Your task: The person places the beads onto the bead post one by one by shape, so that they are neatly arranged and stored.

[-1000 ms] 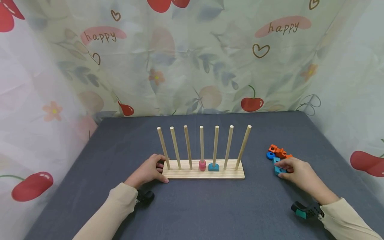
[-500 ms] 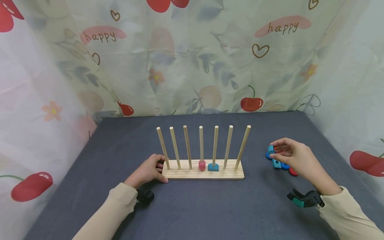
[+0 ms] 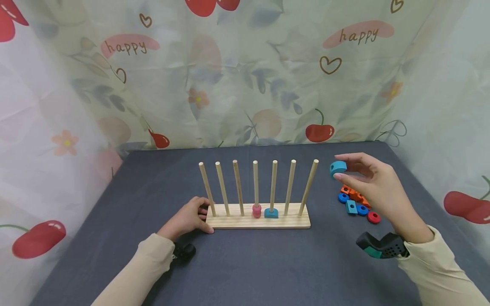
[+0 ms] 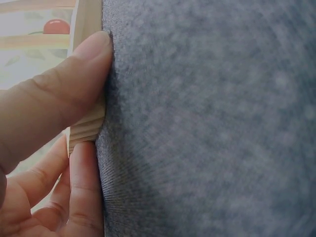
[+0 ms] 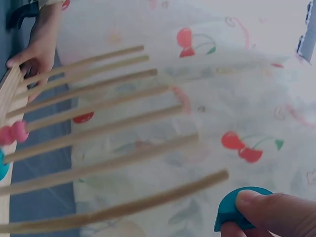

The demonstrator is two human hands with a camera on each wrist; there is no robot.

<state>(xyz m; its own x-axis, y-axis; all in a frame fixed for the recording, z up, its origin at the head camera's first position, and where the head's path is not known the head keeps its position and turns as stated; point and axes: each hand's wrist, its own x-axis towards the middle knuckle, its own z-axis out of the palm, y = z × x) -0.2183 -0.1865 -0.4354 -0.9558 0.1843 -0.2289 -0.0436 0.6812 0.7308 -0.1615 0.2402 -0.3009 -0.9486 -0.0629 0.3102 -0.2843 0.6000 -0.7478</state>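
A wooden peg board (image 3: pixel 237 222) with several upright pegs stands on the dark table. Pink beads (image 3: pixel 257 211) sit at the foot of the middle peg, and a blue half-round block (image 3: pixel 271 213) is on the peg to their right. My left hand (image 3: pixel 190 216) grips the board's left end, thumb along the front edge, as the left wrist view also shows. Raised above the table, right of the last peg, my right hand (image 3: pixel 373 182) pinches another blue half-round block (image 3: pixel 338 167) between thumb and fingers. In the right wrist view this block (image 5: pixel 232 210) is apart from the pegs.
Below my right hand lies a group of loose pieces: orange blocks (image 3: pixel 355 195), blue rings (image 3: pixel 362 210), a blue rectangular block (image 3: pixel 351 207) and a red ring (image 3: pixel 374 217). A patterned curtain (image 3: pixel 237 85) hangs behind the table and at both sides.
My right hand has lifted the blue half-round block from the loose pieces, moving up and slightly left with it. My left hand stays on the board's end.
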